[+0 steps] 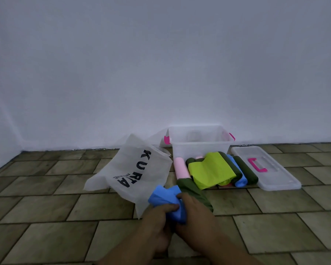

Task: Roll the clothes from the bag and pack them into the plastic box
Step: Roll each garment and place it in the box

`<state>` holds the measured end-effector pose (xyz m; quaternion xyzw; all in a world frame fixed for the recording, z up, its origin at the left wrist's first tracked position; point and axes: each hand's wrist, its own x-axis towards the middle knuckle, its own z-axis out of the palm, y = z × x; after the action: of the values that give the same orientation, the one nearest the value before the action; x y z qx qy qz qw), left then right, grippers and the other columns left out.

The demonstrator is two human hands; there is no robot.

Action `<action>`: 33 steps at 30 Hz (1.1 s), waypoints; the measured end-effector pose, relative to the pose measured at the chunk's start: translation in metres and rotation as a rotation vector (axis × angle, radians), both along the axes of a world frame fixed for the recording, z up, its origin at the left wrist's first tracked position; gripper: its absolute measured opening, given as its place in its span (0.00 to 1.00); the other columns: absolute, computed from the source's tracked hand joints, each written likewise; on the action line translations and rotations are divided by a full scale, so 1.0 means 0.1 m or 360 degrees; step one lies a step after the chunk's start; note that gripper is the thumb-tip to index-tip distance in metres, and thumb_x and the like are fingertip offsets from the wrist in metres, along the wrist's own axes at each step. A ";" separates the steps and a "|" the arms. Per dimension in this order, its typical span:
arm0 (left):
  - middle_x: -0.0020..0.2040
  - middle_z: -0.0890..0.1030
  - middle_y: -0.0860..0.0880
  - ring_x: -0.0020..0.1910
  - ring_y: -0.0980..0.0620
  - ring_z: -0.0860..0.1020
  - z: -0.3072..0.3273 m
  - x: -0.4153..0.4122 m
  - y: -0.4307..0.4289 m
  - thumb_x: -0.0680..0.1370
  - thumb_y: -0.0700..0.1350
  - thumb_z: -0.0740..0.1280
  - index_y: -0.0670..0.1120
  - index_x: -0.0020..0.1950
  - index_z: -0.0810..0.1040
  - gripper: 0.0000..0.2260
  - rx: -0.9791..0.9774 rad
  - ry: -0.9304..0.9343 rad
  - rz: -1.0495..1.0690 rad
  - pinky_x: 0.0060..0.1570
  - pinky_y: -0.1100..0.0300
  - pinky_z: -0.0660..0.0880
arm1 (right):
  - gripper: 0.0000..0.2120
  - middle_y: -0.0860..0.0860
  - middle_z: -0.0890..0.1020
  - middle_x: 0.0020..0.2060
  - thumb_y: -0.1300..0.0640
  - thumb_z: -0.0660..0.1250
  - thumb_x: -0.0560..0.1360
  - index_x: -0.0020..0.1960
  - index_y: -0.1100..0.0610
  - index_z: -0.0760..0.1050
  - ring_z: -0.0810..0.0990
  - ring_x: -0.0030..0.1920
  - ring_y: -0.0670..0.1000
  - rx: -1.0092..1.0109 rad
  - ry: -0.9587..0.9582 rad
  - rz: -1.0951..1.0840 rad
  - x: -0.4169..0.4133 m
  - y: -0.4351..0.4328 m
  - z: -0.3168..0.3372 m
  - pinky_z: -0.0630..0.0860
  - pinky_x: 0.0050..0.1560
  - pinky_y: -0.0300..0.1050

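Down on the floor, a bunched blue garment point(165, 199) sits between both hands, just at the near right corner of the white bag point(134, 173) printed with black letters. The left hand point(157, 224) grasps the near part of the blue cloth, fingers curled round it with the thumb on top. The right hand point(196, 217) grips the same cloth from the right, its fingers bent over the upper fold, and its back lies over a dark green garment point(191, 188) stretched out beneath it. Both forearms reach in from the near edge, close together.

Just beyond, a row of clothes lies side by side: a pink roll point(182, 168), a lime green garment point(210, 172) spread loosely on top, a blue roll point(238, 175) and a dark green roll point(246, 170). Behind them the clear plastic box point(199, 144) stands open against the wall, with pink clips at its ends. Its clear lid point(275, 178), with a pink handle, lies flat to the right, touching the dark green roll.

The floor point(46, 217) is olive-brown tile laid in offset rows; the wall point(161, 64) is plain white.
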<state>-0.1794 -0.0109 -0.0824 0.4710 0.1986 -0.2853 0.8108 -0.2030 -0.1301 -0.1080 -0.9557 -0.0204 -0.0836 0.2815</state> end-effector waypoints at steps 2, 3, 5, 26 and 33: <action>0.63 0.75 0.38 0.55 0.41 0.76 0.00 0.06 0.09 0.74 0.35 0.68 0.41 0.72 0.65 0.27 0.0283 -0.0136 0.0113 0.48 0.49 0.75 | 0.32 0.46 0.74 0.62 0.46 0.66 0.67 0.69 0.46 0.62 0.75 0.58 0.49 -0.0178 0.0048 0.0032 -0.01 -0.05 -0.02 0.71 0.55 0.43; 0.68 0.71 0.41 0.60 0.43 0.74 0.03 0.11 0.16 0.74 0.37 0.69 0.44 0.74 0.62 0.30 0.0624 -0.0323 0.0171 0.54 0.50 0.74 | 0.30 0.46 0.75 0.60 0.47 0.65 0.67 0.68 0.45 0.63 0.75 0.56 0.50 -0.0258 0.0052 0.0060 -0.02 -0.08 -0.04 0.72 0.53 0.45; 0.71 0.68 0.48 0.64 0.51 0.70 0.10 0.21 0.29 0.74 0.41 0.70 0.51 0.73 0.63 0.29 0.1231 -0.0942 0.0239 0.56 0.61 0.73 | 0.25 0.46 0.76 0.58 0.47 0.64 0.69 0.65 0.43 0.64 0.75 0.55 0.50 -0.0368 0.0078 0.0163 -0.03 -0.09 -0.08 0.72 0.52 0.45; 0.62 0.76 0.50 0.57 0.51 0.76 -0.29 0.40 0.10 0.71 0.53 0.70 0.53 0.65 0.72 0.23 0.1928 -0.1603 -0.1493 0.59 0.55 0.73 | 0.41 0.46 0.70 0.62 0.31 0.61 0.58 0.68 0.44 0.63 0.72 0.58 0.46 -0.0200 0.0201 -0.0113 -0.10 -0.27 -0.15 0.71 0.56 0.40; 0.68 0.73 0.43 0.63 0.46 0.73 -0.18 0.52 0.00 0.82 0.48 0.54 0.46 0.71 0.68 0.19 0.1990 -0.1440 -0.1748 0.62 0.54 0.69 | 0.55 0.52 0.40 0.77 0.25 0.63 0.56 0.74 0.38 0.38 0.47 0.77 0.55 -0.0234 0.0378 -0.0370 -0.13 0.19 -0.33 0.58 0.71 0.55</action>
<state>-0.1269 -0.0108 -0.1004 0.9136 -0.2670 -0.2592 0.1639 -0.2162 -0.1108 -0.1409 -0.9728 0.1176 -0.0003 0.1998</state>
